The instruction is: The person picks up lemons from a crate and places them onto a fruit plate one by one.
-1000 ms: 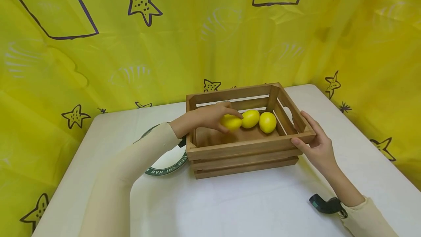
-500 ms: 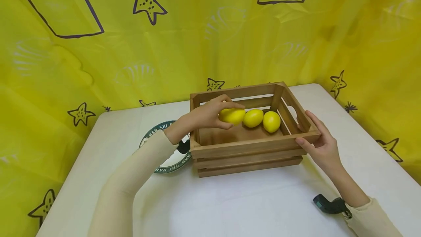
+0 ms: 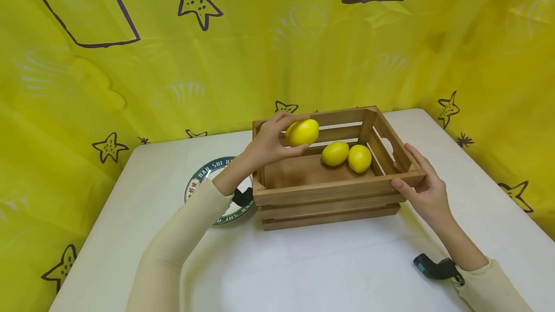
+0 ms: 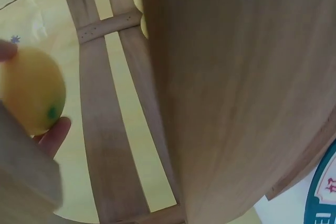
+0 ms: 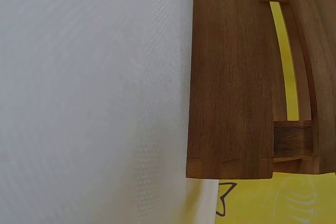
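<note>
In the head view, my left hand (image 3: 271, 141) grips a yellow lemon (image 3: 305, 132) between thumb and fingers, raised over the left part of a slatted wooden crate (image 3: 329, 190). The left wrist view shows that lemon (image 4: 35, 92) with a green spot at one end and fingertips around it. Two more lemons (image 3: 335, 153) lie side by side on the crate's floor, towards the right. My right hand (image 3: 427, 194) holds the crate's right front corner, thumb at the front and fingers over the side. That hand is out of sight in the right wrist view, where crate slats (image 5: 231, 77) show.
A white plate with a green lettered rim (image 3: 234, 216) stands left of the crate, partly hidden by my left forearm. The white-covered table (image 3: 329, 268) extends in front. Behind it hangs a yellow patterned curtain (image 3: 243, 71). A dark wrist camera (image 3: 433, 267) sits on my right wrist.
My left hand has lifted the lemon from the crate's floor up to about its back rim. My right hand keeps its hold on the corner. The head view has shifted slightly.
</note>
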The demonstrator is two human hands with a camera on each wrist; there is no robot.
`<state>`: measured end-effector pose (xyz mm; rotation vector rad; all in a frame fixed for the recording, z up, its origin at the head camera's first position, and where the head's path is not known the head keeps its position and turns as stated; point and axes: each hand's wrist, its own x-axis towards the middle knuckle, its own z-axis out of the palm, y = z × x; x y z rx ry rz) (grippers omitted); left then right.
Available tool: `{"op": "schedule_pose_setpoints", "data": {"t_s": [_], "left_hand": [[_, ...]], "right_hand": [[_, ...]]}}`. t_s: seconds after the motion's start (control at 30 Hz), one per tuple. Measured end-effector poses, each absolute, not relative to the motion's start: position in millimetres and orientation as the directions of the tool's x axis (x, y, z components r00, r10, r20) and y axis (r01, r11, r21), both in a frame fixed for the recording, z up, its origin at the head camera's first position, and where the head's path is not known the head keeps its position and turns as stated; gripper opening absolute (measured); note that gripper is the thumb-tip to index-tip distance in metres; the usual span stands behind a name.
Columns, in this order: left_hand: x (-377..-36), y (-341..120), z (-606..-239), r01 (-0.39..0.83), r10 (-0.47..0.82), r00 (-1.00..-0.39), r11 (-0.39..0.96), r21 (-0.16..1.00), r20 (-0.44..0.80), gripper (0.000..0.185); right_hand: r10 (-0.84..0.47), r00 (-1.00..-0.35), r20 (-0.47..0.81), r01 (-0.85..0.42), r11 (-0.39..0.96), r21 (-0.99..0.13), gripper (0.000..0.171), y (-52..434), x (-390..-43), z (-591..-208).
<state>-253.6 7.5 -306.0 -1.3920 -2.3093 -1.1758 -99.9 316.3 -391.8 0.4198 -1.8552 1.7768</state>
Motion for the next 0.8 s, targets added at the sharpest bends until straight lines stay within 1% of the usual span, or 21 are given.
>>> {"op": "schedule_pose_setpoints", "data": {"t_s": [0.1, 0.2, 0.4, 0.57, 0.8], "left_hand": [[-252, 4, -308, 0.834, 0.589, -0.531, 0.236, 0.498, 0.610, 0.058], [-249, 0, -309, 0.835, 0.535, -0.534, 0.212, 0.509, 0.654, 0.059], [-240, -9, -311, 0.810, 0.449, -0.568, 0.157, 0.565, 0.689, 0.059], [-235, -16, -311, 0.798, 0.371, -0.587, 0.120, 0.590, 0.719, 0.062], [-232, -29, -309, 0.790, 0.293, -0.611, 0.172, 0.589, 0.735, 0.061]], "right_hand": [[0.134, -0.811, 0.569, -0.563, 0.082, -0.822, 0.072, 315, -101, -392], [0.133, -0.810, 0.571, -0.566, 0.079, -0.821, 0.071, 314, -102, -393], [0.129, -0.813, 0.568, -0.564, 0.070, -0.823, 0.071, 312, -103, -394], [0.122, -0.813, 0.569, -0.567, 0.058, -0.822, 0.071, 312, -103, -395], [0.132, -0.814, 0.566, -0.565, 0.044, -0.824, 0.071, 316, -100, -393]]}}
